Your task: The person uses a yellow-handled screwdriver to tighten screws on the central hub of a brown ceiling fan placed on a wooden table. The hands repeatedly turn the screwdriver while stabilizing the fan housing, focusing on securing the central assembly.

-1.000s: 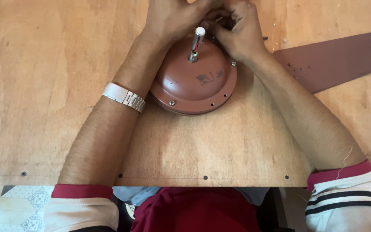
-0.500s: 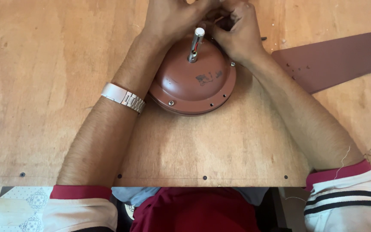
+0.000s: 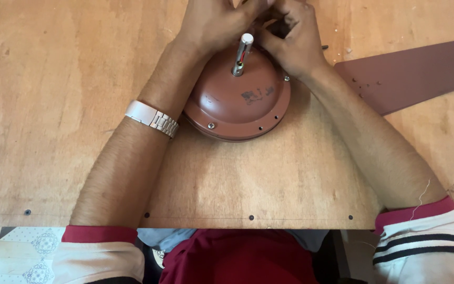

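Your silver wristwatch (image 3: 152, 119) sits on your left forearm, which crosses the wooden bench (image 3: 53, 105) from its near edge toward the far edge. Your left hand (image 3: 214, 23) rests curled against the far left rim of the brown round fan motor housing (image 3: 240, 100); what its fingers grip is hidden. The housing lies near the middle of the far edge, its metal shaft (image 3: 241, 54) standing upright. Your right hand (image 3: 292, 39) is clenched at the far right rim. A brown fan blade (image 3: 411, 73) reaches toward the bench's right edge.
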